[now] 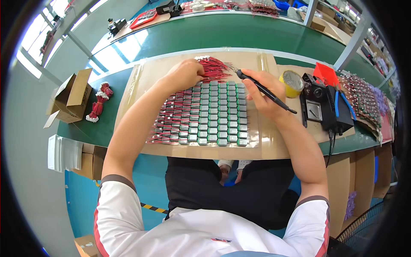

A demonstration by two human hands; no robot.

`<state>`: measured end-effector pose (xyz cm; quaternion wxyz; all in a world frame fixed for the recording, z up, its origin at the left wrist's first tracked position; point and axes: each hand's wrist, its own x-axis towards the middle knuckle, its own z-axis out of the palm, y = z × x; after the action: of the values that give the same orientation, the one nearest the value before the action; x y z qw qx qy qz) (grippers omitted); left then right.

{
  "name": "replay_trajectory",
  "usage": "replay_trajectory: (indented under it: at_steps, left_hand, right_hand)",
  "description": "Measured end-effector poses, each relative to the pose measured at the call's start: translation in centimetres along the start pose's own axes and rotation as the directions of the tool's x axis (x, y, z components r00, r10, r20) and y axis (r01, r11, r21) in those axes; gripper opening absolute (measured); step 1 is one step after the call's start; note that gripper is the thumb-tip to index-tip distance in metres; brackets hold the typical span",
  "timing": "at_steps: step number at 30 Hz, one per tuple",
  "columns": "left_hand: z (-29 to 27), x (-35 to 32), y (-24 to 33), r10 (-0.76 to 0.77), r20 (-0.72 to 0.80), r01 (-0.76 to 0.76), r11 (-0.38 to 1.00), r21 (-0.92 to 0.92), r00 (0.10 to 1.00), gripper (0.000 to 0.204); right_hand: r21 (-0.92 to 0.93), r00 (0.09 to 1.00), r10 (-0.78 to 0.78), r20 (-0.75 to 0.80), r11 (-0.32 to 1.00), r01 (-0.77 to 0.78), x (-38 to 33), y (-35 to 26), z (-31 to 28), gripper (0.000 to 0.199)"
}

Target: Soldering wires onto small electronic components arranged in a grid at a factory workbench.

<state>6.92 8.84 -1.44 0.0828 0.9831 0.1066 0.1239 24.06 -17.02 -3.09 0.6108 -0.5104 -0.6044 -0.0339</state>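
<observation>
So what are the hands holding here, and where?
Right hand grips a black pen-shaped soldering iron mid-handle; left hand pinches red wire leads.

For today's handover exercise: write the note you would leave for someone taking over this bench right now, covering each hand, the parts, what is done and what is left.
Left hand: pressing on the loose red wires at the far edge of the mat.
Right hand: holding the soldering iron, tip at those wires.
Grid of small grey parts lies on the cardboard mat; soldering station to the right.
Done: most rows show wires attached.
Left: the far row in hand; joint quality cannot be told.
</observation>
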Motion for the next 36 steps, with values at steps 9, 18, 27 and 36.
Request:
replay_trajectory:
  at_steps: [9,18,27,36]
  left_hand:
    - [-0.4,0.9,-0.5,-0.136,0.104,0.142,0.989,-0.043,0.985,0.011]
    - [-1.2,0.3,-0.8,-0.136,-0.081,0.131,0.989,-0.065,0.987,0.018]
    - [-4.0,-3.9,7.7,-0.292,0.045,0.263,0.773,-0.578,0.955,0.018]
    - [-3.3,-7.2,11.4,-0.263,0.102,0.261,0.693,-0.672,0.959,0.013]
  right_hand:
    - [-0.031,0.999,-0.045,-0.028,0.999,0.044,0.0,0.2,-0.3,0.027]
    - [-0.011,0.997,-0.074,-0.031,0.997,0.073,0.2,0.0,-0.2,0.027]
    - [0.395,0.897,0.424,0.125,0.808,-0.437,0.2,-1.0,-0.2,0.035]
    - [0.383,0.862,0.466,0.198,0.773,-0.506,-0.4,-3.0,0.7,0.025]
